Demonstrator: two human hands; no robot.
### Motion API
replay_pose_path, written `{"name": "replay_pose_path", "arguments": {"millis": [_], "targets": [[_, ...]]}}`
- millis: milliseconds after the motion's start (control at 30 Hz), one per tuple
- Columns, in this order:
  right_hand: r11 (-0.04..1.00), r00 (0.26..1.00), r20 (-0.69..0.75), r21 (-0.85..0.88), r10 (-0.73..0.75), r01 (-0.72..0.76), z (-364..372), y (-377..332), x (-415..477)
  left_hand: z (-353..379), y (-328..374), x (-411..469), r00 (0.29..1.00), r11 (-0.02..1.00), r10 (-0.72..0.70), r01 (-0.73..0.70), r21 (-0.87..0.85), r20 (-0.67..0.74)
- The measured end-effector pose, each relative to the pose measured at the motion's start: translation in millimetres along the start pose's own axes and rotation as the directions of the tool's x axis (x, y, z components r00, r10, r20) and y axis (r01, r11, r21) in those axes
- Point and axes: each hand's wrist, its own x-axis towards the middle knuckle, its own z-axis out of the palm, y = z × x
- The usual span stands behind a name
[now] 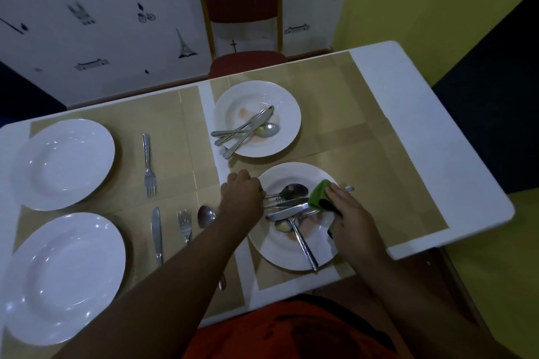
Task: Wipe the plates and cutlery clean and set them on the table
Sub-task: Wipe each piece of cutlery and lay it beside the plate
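1. Lower centre of the frame: the left hand [242,198] has its fingers curled round the handle ends of the dirty cutlery [288,210] heaped on the near stained plate [277,252].
2. The right hand [353,218] grasps a green cloth [319,194] over that plate's right rim.
3. Just above, a second stained plate [287,96] carries more cutlery [248,128].
4. At left on the worktop [408,125] lie an upper clean plate [62,163] and a lower clean plate [62,277]. Beside them are a fork [149,166], a knife [157,233], a second fork [184,224] and a spoon [206,216].

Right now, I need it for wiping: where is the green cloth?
Head view, right of centre: the right hand holds the green cloth over the right rim of the near dirty plate.
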Motion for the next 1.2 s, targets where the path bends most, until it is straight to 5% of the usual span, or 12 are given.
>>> {"name": "replay_pose_path", "arguments": {"millis": [367, 767, 900, 1200], "targets": [[0.995, 0.998, 0.027, 0.084, -0.062, 0.06, 5.5, -22.0, 8.9, -4.9, -7.1, -9.2, 0.99, 0.965, -0.084, 0.109, -0.239, 0.112], [0.996, 0.996, 0.066, 0.078, -0.055, 0.05, 14.9, -18.4, 5.2, 9.3, -7.4, -16.5, 0.978, 0.988, 0.143, -0.131, 0.087, -0.151], [0.995, 0.996, 0.056, 0.07, -0.072, 0.068, 18.9, -16.8, 3.0, 15.3, -9.8, -32.3, 0.972, 0.973, 0.213, -0.203, 0.106, -0.099], [0.991, 0.991, 0.084, 0.097, -0.103, 0.095, 21.5, -27.3, 4.2, 3.7, -13.2, -35.9, 0.996, 0.992, 0.087, -0.083, -0.099, 0.037]]}}
